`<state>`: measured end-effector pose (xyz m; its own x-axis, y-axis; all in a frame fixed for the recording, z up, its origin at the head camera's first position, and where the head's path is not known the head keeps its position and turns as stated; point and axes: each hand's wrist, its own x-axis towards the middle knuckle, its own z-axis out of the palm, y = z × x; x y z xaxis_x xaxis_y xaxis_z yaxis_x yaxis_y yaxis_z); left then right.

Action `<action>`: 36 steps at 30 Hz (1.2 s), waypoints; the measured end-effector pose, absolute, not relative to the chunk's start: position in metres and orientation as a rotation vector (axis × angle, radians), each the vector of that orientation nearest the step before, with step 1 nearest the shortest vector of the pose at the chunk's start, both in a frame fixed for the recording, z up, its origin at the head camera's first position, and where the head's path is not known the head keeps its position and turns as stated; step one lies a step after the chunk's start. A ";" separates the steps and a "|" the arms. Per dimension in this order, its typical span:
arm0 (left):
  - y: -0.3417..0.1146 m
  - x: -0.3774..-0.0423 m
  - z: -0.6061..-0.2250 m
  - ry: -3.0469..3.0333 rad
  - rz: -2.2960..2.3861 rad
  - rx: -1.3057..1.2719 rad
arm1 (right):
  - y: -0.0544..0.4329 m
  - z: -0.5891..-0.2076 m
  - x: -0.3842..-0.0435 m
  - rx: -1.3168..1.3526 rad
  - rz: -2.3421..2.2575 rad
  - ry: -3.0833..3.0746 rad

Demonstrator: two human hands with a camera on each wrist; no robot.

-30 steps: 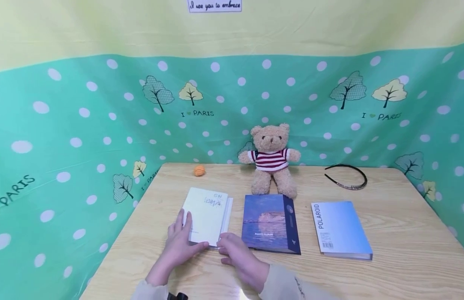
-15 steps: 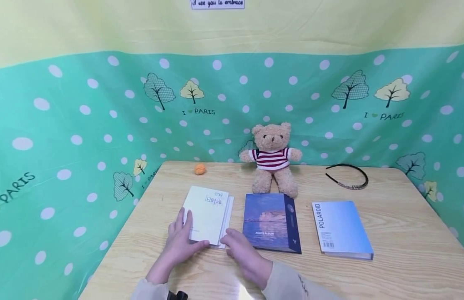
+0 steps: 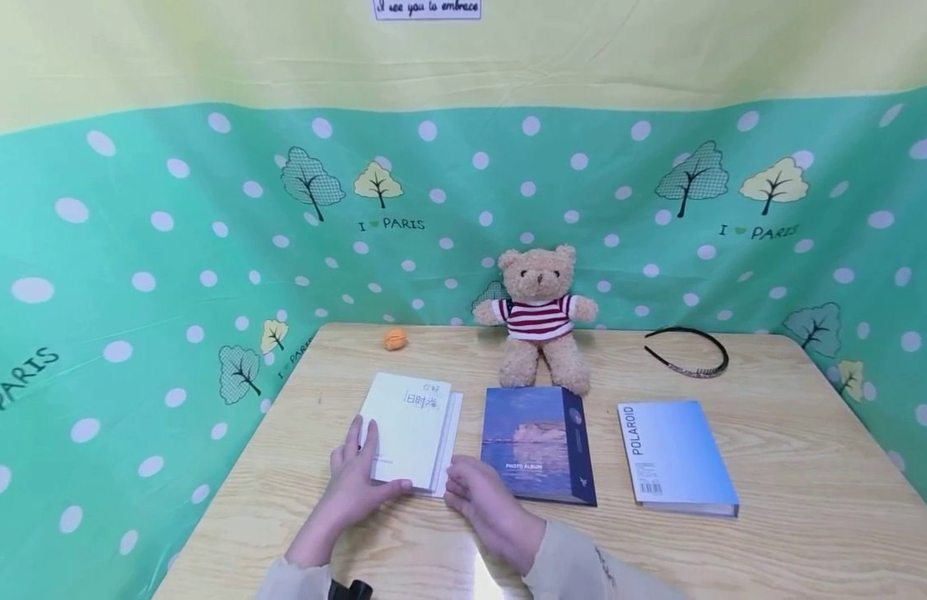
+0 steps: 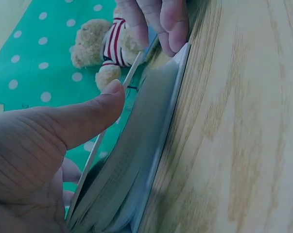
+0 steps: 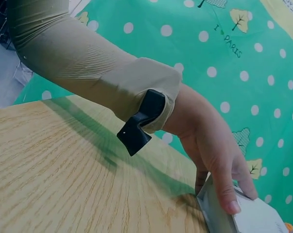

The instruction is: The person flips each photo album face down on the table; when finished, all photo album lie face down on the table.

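A white book (image 3: 409, 417) with handwritten-style characters on its cover lies at the table's left, pages gapped from the cover along its right side. My left hand (image 3: 354, 483) rests on it, fingers stretched over the left edge and thumb along the near edge. In the left wrist view, that thumb lies against the raised cover edge above the fanned pages (image 4: 141, 131). My right hand (image 3: 489, 504) holds the book's near right corner, fingers bent. The right wrist view shows its thumb (image 5: 229, 196) over the book's edge, with the other fingers partly hidden behind it.
A dark blue photo album (image 3: 523, 433) lies right of the book, a pale blue Polaroid album (image 3: 677, 454) farther right. Behind sit a teddy bear (image 3: 538, 321), an orange ball-like object (image 3: 394, 338) and a black headband (image 3: 722, 350). Polka-dot cloth (image 3: 171, 250) borders the table (image 3: 801, 467).
My right hand has slid slightly right along the book's near right corner, and more of the lower layer shows there. The left hand has stayed on the cover.
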<state>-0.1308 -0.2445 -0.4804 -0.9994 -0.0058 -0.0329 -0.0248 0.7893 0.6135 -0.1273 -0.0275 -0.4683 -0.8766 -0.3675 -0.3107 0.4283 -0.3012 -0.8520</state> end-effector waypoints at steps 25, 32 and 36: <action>-0.246 -0.133 -0.482 2.943 1.030 -0.012 | -0.034 -0.470 -0.125 -0.028 -2.132 1.561; -0.245 -0.132 -0.482 2.949 1.002 -0.011 | -0.031 -0.469 -0.124 -0.030 -2.116 1.557; -0.244 -0.131 -0.482 2.952 0.999 0.001 | -0.030 -0.469 -0.124 -0.016 -2.090 1.561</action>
